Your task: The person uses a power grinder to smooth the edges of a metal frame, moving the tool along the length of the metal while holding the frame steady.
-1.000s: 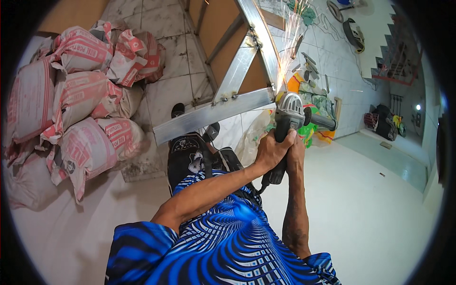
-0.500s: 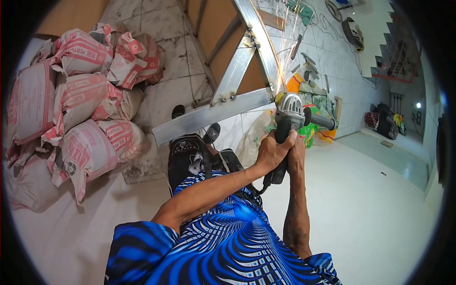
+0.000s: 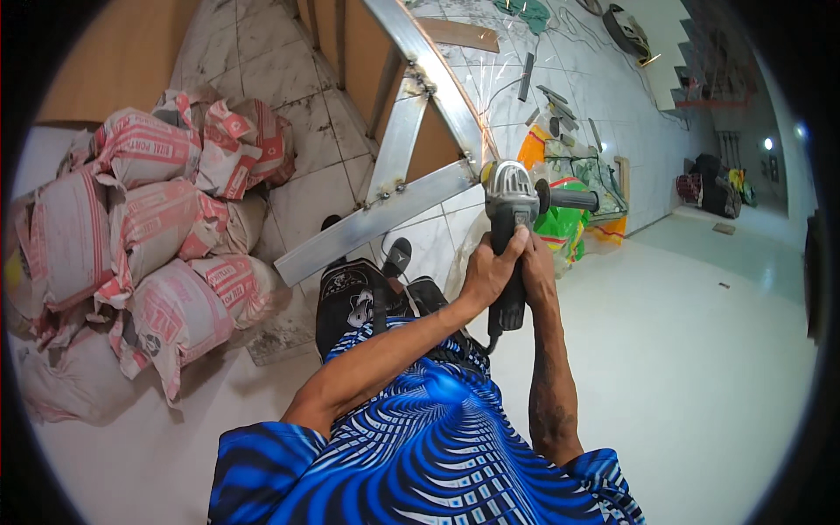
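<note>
Both my hands are wrapped round the black body of an angle grinder [image 3: 512, 206]. My left hand [image 3: 490, 269] grips it from the left, and my right hand [image 3: 539, 271] closes on its right side. The grinder's side handle [image 3: 573, 199] sticks out to the right with no hand on it. Its head meets the end of a welded metal frame [image 3: 420, 197], near the corner where two bars join. Sparks [image 3: 486, 114] fly up and away from there. Dark weld beads [image 3: 420, 85] mark the frame's joints. The disc itself is mostly hidden.
Stacked red-and-white cement bags [image 3: 149, 210] fill the left side. Brown panels [image 3: 346, 35] sit within the frame. Beyond the grinder lie plastic bags [image 3: 560, 223], metal offcuts [image 3: 560, 105] and a loose cable [image 3: 577, 39]. Dark bags [image 3: 713, 184] stand far right. My shoes [image 3: 398, 255] are close below the frame.
The grinder and both hands have shifted slightly left in view, along with the frame. The grinder now stands more upright, and the spark stream looks thinner and more scattered.
</note>
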Available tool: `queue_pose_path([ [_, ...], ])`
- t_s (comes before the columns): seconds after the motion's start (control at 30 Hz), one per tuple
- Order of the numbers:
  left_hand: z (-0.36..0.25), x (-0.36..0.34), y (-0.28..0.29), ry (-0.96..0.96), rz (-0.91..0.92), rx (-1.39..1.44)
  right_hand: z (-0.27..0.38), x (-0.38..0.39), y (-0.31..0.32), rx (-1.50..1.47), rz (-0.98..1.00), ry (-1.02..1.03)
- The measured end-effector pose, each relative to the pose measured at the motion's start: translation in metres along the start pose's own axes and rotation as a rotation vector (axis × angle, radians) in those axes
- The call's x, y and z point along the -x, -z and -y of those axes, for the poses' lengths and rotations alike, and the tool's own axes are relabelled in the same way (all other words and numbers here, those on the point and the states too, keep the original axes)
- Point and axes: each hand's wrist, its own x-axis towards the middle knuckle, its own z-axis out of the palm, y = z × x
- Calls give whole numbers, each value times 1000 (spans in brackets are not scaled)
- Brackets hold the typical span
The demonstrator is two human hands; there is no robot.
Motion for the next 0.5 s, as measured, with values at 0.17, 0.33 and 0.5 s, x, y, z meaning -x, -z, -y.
queue_pose_path([
  [0.17,3,-1,14,-185,128,-223,-27,-13,2,-489,-19,-58],
  [0.33,-27,24,58,-316,114,-584,-19,5,22,-745,114,-108],
  [0.5,-61,18,94,-739,-3,-1020,-41,13,39,-882,59,-89],
])
